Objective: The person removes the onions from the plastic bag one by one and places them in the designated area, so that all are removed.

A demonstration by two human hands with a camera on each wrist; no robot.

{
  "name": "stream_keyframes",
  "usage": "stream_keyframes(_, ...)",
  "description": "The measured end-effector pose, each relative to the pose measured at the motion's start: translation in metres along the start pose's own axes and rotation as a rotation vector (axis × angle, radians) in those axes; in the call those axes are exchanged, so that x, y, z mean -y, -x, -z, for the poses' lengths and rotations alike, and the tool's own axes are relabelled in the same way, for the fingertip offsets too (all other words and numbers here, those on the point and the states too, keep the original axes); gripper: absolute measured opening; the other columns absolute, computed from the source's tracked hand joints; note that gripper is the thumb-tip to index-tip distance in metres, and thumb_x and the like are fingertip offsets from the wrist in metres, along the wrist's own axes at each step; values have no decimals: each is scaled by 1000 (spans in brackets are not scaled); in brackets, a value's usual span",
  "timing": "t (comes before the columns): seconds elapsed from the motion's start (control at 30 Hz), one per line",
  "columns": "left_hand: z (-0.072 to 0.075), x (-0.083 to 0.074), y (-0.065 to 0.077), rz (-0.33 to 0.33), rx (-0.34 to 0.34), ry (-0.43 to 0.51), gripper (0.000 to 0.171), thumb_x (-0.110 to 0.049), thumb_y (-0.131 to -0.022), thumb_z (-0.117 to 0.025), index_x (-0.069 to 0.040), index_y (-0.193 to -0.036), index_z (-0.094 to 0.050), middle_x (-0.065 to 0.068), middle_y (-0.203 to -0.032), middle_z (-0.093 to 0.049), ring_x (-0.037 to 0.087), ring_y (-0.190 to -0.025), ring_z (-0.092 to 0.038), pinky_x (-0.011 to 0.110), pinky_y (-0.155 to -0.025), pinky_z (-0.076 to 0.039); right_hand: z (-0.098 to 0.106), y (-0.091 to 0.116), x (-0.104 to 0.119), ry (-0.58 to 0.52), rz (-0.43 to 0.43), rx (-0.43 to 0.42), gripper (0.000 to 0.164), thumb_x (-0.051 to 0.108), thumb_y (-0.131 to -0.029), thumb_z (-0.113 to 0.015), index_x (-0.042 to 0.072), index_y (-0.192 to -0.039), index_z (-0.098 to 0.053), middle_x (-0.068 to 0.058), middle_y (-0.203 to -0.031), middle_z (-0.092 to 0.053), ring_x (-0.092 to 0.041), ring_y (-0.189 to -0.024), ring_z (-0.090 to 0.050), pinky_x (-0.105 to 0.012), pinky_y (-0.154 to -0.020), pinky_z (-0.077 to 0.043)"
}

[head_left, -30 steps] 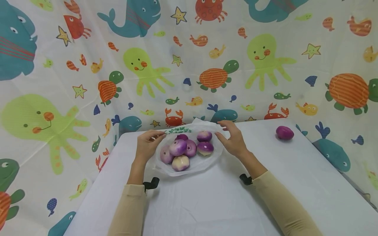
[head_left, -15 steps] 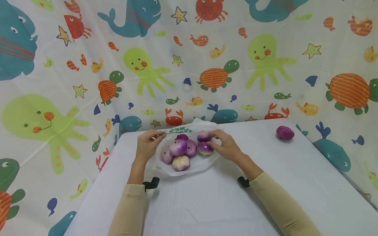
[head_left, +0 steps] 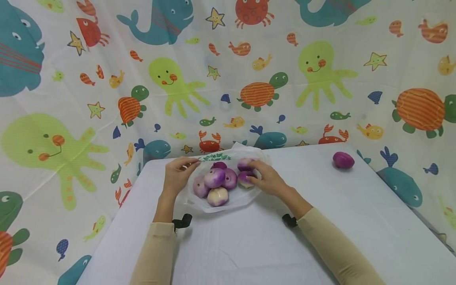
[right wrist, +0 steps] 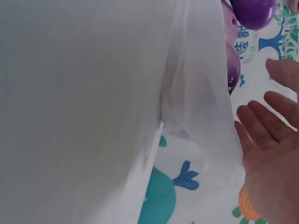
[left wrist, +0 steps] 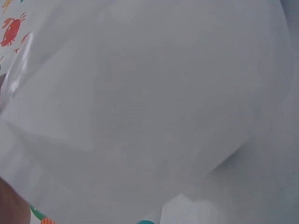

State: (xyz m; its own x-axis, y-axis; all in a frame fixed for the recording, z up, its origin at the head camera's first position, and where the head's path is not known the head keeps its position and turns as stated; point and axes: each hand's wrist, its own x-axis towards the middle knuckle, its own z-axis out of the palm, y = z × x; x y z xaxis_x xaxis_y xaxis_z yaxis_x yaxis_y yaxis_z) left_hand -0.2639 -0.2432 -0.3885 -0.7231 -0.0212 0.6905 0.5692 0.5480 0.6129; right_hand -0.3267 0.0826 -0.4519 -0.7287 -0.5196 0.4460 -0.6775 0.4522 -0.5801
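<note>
In the head view, several purple-and-white onions (head_left: 214, 178) lie in a thin white plastic bag (head_left: 235, 202) with a green leaf print. My left hand (head_left: 176, 176) pinches the bag's edge on the left. My right hand (head_left: 268, 178) reaches over the bag's right side, its fingertips at the two right-hand onions, one upper (head_left: 245, 164) and one lower (head_left: 244, 180). In the right wrist view that hand's fingers (right wrist: 261, 123) are spread and loosely bent, a little apart from a purple onion (right wrist: 233, 68). Bag plastic (left wrist: 154, 93) fills most of the left wrist view.
A single purple onion (head_left: 343, 160) sits on the white-covered table (head_left: 249, 245) at the far right. Behind the table hangs a curtain (head_left: 221, 99) printed with sea animals. Black wrist mounts (head_left: 183, 221) show below both hands.
My right hand has moved left from the bag's right edge to the two right-hand onions. My left hand keeps its pinch on the bag, and the onions look unmoved.
</note>
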Motion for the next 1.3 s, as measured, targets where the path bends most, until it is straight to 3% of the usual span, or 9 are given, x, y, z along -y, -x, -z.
stream_keyframes(0.23,-1,1,-2,-24,-2,4,13,5,-89,-78,2,-100,-80,19,-93,-77,13,-80,-62,9,-68,-47,-9,-5,3,160,-120,134,58,24,-96,-77,4,-146,-56,-16,-149,-55,-33,-140,-50,-52,-120,-40)
stream_keyframes(0.43,-2,1,-4,-24,-3,12,13,6,-88,-78,3,-100,-80,19,-93,-77,12,-80,-62,9,-68,-47,-14,-10,4,226,-142,170,58,29,-97,-75,1,-144,-57,-18,-147,-53,-33,-134,-50,-49,-117,-43)
stream_keyframes(0.83,-2,1,-3,-26,-3,11,13,6,-88,-78,2,-100,-80,19,-93,-78,7,-80,-62,11,-67,-48,-12,-14,8,205,-116,229,50,28,-92,-82,8,-132,-59,-15,-130,-59,-28,-115,-59,-46,-107,-51)
stream_keyframes(1.07,-1,2,-2,-20,-6,30,13,7,-87,-78,3,-99,-80,20,-93,-78,8,-79,-62,10,-67,-48,-13,-12,9,188,-93,294,70,24,-90,-83,3,-149,-52,-18,-148,-57,-34,-138,-51,-50,-119,-41)
stream_keyframes(1.3,0,2,-2,-14,1,31,13,6,-87,-78,3,-99,-80,20,-94,-78,8,-80,-63,12,-68,-50,-13,-7,8,187,-96,278,73,26,-86,-85,8,-149,-53,-15,-151,-52,-35,-139,-49,-53,-118,-42)
